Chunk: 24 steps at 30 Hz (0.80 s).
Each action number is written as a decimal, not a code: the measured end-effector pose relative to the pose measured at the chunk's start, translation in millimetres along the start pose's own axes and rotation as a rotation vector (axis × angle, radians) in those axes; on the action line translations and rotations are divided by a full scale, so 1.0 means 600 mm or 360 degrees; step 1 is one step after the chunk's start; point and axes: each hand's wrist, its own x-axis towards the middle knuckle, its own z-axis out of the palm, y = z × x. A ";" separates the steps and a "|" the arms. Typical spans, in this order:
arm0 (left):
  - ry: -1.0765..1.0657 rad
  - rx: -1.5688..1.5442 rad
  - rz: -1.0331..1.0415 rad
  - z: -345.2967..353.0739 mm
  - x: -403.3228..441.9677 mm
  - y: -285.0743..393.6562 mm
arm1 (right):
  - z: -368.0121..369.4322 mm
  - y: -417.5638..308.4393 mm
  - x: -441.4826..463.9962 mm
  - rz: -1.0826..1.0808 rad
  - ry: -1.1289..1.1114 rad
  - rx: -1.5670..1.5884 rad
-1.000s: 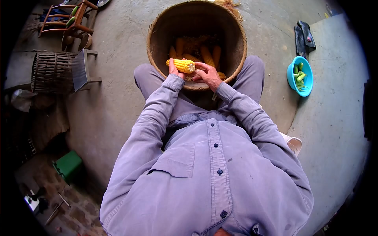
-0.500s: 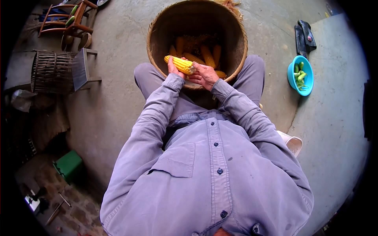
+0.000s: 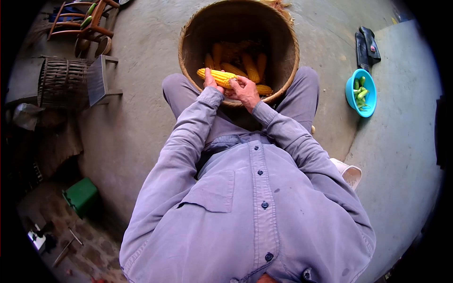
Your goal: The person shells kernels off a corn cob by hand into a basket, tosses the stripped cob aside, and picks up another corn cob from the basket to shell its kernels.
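A yellow ear of corn [image 3: 217,78] lies slanted across my two hands, above the near rim of a large woven basket [image 3: 185,52]. My left hand [image 3: 212,81] is wrapped round its left part from below. At the right end of the ear, my right hand [image 3: 245,93] is closed, thumb and fingers pressed on the kernels there. Down inside the basket rest several more ears of corn [image 3: 251,68], with loose bits behind them. The palm side of each hand is partly hidden by the ear.
My knees flank the basket. To the right stand a blue bowl [image 3: 349,93] of green vegetables and a black folded item [image 3: 367,47]. A white perforated basket [image 3: 351,173] sits by my right elbow. At left are a small stool [image 3: 97,80], a slatted basket [image 3: 59,82], a wooden chair [image 3: 94,23] and a green bin [image 3: 81,195].
My right hand has turned, its fingers now curled closer over the right end of the ear. The ear stays in my left hand, and the whole view has shifted slightly.
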 end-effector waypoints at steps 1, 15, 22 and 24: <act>0.0019 -0.0012 -0.0016 -0.004 0.006 -0.001 | 0.001 0.001 0.001 0.0013 0.0000 -0.0023; 0.0105 0.0067 0.0017 -0.010 0.009 -0.008 | -0.011 0.009 0.011 0.0003 0.0010 0.0100; 0.0165 0.0081 -0.0035 -0.013 0.028 -0.010 | -0.021 0.021 0.015 -0.0318 0.0121 -0.0318; 0.0163 0.0115 -0.0052 -0.022 0.040 -0.009 | -0.025 0.026 0.020 -0.0380 0.0102 -0.0347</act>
